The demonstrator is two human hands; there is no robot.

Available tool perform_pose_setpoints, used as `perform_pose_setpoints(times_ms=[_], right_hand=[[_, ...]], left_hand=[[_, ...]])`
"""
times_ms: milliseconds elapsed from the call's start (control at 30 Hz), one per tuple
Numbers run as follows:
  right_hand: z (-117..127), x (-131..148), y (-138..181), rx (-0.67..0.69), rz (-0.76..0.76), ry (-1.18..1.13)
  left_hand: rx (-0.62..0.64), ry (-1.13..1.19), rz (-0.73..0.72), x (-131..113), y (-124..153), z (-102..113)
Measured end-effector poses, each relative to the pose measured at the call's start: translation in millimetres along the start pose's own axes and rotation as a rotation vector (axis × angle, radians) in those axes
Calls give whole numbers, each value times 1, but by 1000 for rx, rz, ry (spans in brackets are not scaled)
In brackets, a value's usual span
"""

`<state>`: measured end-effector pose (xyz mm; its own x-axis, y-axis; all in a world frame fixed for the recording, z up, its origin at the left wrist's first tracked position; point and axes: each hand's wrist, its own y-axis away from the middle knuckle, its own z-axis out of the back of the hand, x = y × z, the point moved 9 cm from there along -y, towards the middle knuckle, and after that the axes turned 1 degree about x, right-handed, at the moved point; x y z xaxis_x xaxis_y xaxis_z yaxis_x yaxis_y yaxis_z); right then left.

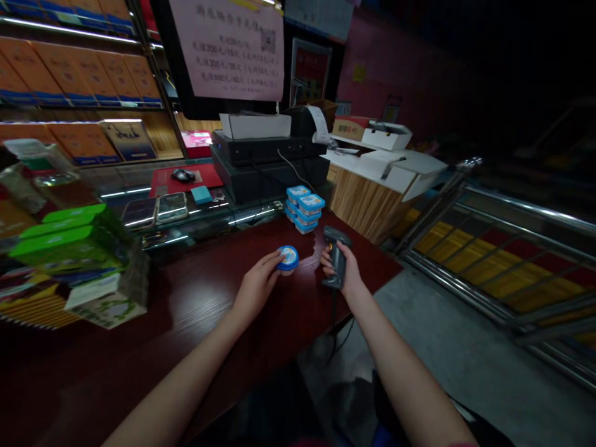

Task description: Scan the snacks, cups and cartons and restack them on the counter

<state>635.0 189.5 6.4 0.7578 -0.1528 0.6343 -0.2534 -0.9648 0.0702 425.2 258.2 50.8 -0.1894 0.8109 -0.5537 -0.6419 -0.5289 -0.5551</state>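
My left hand (259, 278) grips a small round tub (288, 257) with a blue-rimmed lid by its left side, at the tabletop. In my right hand (347, 267) is a dark grey barcode scanner (337, 257), held by its handle with the fingers wrapped round it. The scanner's head points left, towards the tub, with a gap between them. Its cable hangs down past the table's front edge. Behind the tub, several blue-lidded square tubs (305, 209) stand stacked on the table's far side.
Green packages (69, 239) and a pale box (109, 301) sit at the left. Beyond the dark red table (205, 304) are a cash drawer (274, 177), two phones (156, 210) and a mouse (183, 175). A metal railing (503, 248) stands at the right.
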Motion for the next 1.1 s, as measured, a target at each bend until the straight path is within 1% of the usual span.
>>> perform_pose_setpoints(times_ms=[67, 133, 200, 300, 367, 467, 600, 667, 767, 867, 933, 1000, 1100], right_hand=[[14, 19, 2, -32, 83, -60], [20, 30, 3, -39, 145, -138], [20, 32, 4, -41, 165, -194], [14, 27, 2, -32, 139, -209], [11, 25, 1, -22, 125, -199], [9, 26, 1, -22, 127, -173], [7, 27, 3, -17, 133, -160], [4, 26, 4, 0, 133, -159], [-3, 22, 8, 48, 129, -158], [-18, 9, 12, 127, 73, -102], [-32, -8, 14, 182, 2, -24], [-49, -32, 16, 239, -79, 45], [-82, -82, 18, 354, -241, 103]], left_hand=[[17, -86, -23, -9, -20, -24], [9, -177, -51, -17, -40, -45], [2, -240, -85, -25, -59, -63], [6, -297, -117, -30, -83, -84], [3, -318, -106, -29, -94, -92], [-10, -324, -75, -24, -104, -99], [-9, -332, -76, -23, -108, -104], [-8, -354, -78, -26, -107, -103], [-19, -370, -64, -31, -96, -91], [-39, -352, -63, -33, -70, -64], [-46, -360, -79, -30, -44, -38], [-44, -396, -87, -23, -13, -5], [-82, -476, -68, -8, 38, 57]])
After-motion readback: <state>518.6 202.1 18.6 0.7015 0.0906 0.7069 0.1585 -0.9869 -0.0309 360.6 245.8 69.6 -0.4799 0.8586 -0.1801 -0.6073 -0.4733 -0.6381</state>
